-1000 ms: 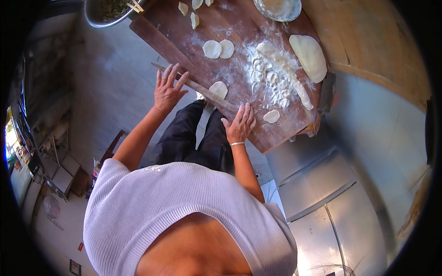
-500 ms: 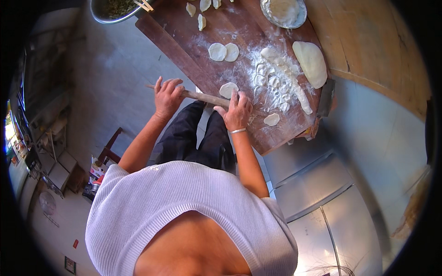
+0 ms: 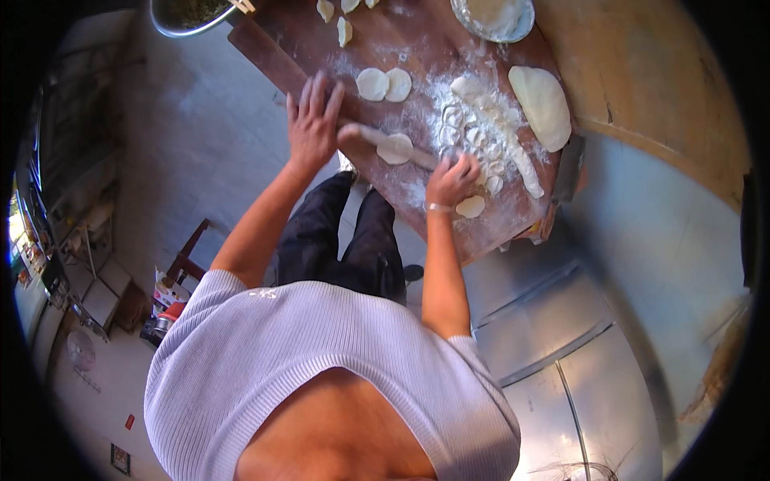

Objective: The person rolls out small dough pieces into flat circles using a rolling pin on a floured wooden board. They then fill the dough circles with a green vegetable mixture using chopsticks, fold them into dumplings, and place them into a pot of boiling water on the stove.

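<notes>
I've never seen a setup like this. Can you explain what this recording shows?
There is no machine here, just a bare left hand and a bare right hand. The view comes from a wide fisheye camera worn on the head, looking down. On the reddish-brown wooden board lie a large pale oval dough lump, a long floury white dough strip, small floured dough pieces and round pale dough discs. The left hand is spread at one end of a slim brown wooden rolling pin; the right hand is curled around the other. One disc lies at the pin's middle, where blur hides some detail.
</notes>
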